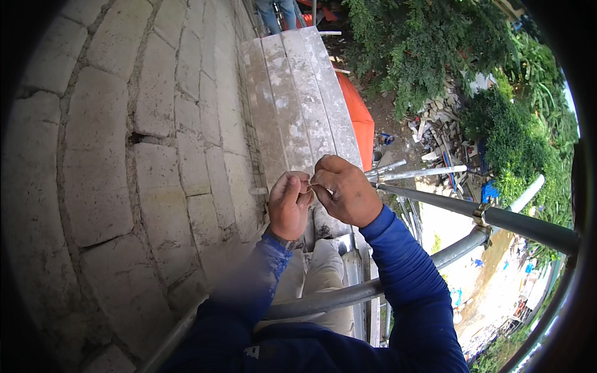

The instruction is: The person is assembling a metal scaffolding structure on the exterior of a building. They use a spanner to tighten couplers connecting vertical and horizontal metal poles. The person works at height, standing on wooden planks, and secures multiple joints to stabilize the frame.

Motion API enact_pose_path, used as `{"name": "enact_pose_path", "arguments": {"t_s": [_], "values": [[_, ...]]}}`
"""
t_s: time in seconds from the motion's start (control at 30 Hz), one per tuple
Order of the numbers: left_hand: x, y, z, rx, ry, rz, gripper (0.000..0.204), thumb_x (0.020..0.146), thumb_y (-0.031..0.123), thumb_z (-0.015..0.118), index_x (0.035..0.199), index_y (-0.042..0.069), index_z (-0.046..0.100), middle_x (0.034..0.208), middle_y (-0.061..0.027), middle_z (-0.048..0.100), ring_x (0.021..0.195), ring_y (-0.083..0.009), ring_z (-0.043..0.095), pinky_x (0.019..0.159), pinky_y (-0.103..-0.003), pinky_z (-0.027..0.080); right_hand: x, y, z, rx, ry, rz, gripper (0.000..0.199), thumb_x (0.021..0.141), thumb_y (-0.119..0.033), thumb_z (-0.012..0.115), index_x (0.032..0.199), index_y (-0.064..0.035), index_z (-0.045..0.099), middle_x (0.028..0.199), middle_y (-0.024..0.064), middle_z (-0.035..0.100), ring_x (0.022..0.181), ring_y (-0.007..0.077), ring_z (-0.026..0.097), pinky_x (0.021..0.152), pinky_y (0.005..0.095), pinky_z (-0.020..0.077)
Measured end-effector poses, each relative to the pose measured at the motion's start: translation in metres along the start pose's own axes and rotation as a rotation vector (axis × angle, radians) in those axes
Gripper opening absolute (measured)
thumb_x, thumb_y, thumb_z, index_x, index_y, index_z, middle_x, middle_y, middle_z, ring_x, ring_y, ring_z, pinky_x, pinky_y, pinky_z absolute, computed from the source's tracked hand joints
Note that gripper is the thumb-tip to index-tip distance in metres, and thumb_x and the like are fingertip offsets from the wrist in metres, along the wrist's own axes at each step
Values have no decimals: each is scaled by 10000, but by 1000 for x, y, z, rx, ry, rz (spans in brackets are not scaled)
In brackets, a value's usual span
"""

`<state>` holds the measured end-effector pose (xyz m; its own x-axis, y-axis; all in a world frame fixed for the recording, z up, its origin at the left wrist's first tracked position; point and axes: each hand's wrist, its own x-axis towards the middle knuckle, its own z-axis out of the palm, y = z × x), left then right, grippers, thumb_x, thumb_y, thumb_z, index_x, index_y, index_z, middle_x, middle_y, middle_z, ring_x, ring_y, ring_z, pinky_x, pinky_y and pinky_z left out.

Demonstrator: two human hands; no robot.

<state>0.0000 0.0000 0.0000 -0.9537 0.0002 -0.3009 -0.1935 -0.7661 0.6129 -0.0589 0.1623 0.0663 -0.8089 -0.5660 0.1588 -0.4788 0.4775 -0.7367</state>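
Pinched a thin piece [310, 186] (too small to identify) between left hand [289, 202] and right hand [348, 193], above the planks [292, 93]; seemingly worked it two-handed; likely needed a steady, narrow pinch next.

I get strong daylight here, fiercest on my right, where the pale, dusty ground [443, 222] burns out nearly to white. The rough wall of large grey blocks [99, 180] sits in softer, even shade, and the dense green foliage [429, 50] sinks into dark patches. A hazy smear softens the dark-blue fabric left sleeve [242, 283], while both bare hands, left [289, 205] and right [348, 191], read fairly crisply to me. Fisheye distortion bows the wall's joints, and black vignetting swallows my corners.
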Motion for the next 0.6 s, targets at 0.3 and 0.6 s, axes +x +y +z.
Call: {"name": "enact_pose_path", "arguments": {"t_s": [0.3,0.6], "values": [[2,3,8,115,-33,7,254,1085,219,558,1107,-21,638,829,22,531,686,-54,428,643,-239,357,9,-8,-5,-11,96,-153,120,740,-35,745,835,-16,675,999,119,629,937,335,635,803,422,551],[1,-2,2,121,-20,27,203,1061,233,633,1025,36,597,855,4,564,698,-56,431,635,-235,365,4,-7,1,183,136,77,65,793,14,707,794,5,643,877,147,618,762,374,656,686,435,538]]}}
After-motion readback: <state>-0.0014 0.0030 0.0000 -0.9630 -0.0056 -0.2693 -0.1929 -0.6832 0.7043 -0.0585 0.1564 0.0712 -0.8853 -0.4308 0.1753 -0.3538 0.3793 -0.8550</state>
